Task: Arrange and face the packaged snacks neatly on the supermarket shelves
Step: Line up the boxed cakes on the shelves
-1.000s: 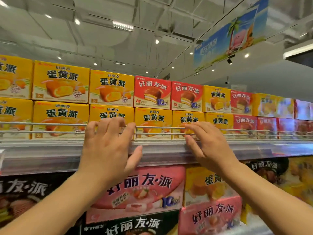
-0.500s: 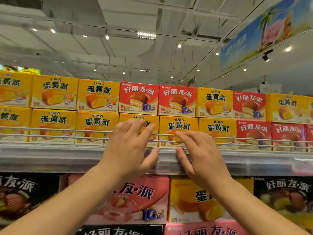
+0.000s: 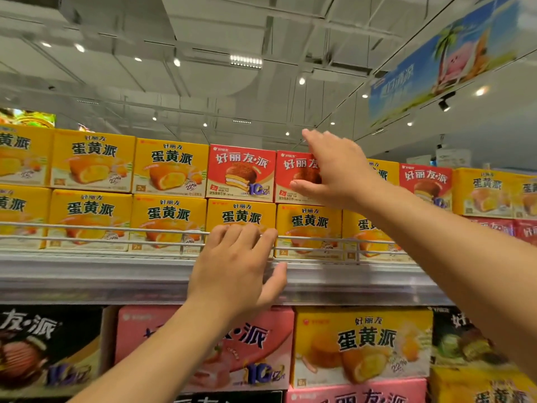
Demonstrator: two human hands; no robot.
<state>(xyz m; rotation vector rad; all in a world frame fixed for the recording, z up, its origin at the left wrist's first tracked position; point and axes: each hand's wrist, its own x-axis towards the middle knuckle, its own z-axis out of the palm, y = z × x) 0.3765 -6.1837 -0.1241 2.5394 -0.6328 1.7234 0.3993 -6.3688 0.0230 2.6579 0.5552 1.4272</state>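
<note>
1. Head view, the thing and where it is: the red snack box [image 3: 293,177] stands in the upper row of the top shelf [image 3: 87,274], second of two red boxes amid yellow ones, resting on a yellow box [image 3: 308,228] below it and touching the other red box [image 3: 241,173] at its left.

2. Head view, right hand: the right hand [image 3: 338,173] is spread over the red snack box's front and upper right part, fingers straight and apart, thumb low against the front face. It looks laid on or just at the box, not clamped round it; whether it truly touches I cannot tell.

3. Head view, left hand: the left hand [image 3: 236,267] rests on the wire rail [image 3: 87,228] at the shelf's front edge, fingers lightly bent over the wire, holding no box.

4. Handling, as a judgement: thin printed cardboard, likely light and fairly stiff, glossy and so somewhat slippery; corners and faces would dent under a hard squeeze. Being stacked, it may slide off the lower box if shoved.

5. Where to take hold: by the two side edges or top and front face, pressing flat with the palm to square it flush with its neighbour.
</note>
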